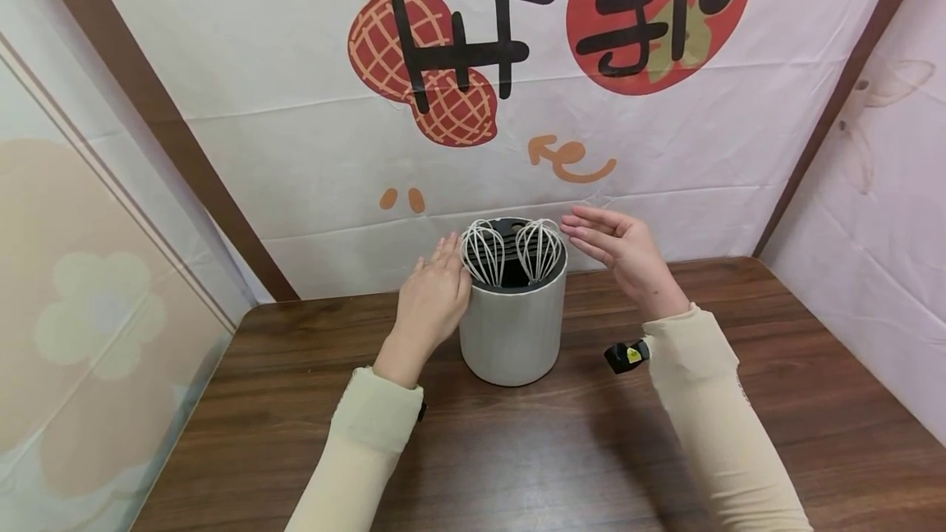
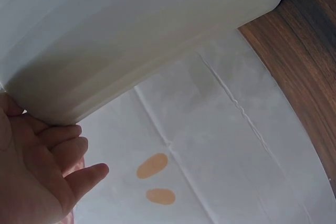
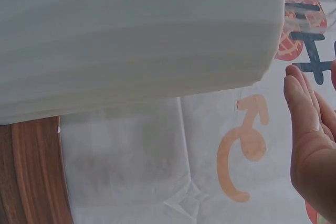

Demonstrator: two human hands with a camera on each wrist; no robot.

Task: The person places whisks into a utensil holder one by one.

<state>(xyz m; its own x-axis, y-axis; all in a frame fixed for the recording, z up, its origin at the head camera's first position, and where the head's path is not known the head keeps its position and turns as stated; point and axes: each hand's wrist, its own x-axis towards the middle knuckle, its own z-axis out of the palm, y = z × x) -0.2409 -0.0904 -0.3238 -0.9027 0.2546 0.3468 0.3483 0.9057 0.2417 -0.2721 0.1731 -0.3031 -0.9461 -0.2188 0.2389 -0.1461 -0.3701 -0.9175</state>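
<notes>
A round, light grey utensil holder (image 1: 512, 339) with a dark slotted insert stands upright on the table. Two wire whisks rise out of it, the left whisk (image 1: 484, 253) and the right whisk (image 1: 539, 250), wire loops up and handles hidden inside. My left hand (image 1: 434, 294) lies against the holder's left side near the rim, fingers extended; the left wrist view shows its fingertips right at the wall (image 2: 142, 35). On the other side, my right hand (image 1: 624, 251) is held by the rim with fingers straight, apart from the holder's wall in the right wrist view (image 3: 312, 140).
The brown wooden table (image 1: 517, 458) carries the holder near its back edge. Behind it hangs a white printed cloth (image 1: 310, 162), and a side cloth (image 1: 872, 212) closes off the right. A black wrist camera (image 1: 626, 356) sticks out from my right sleeve.
</notes>
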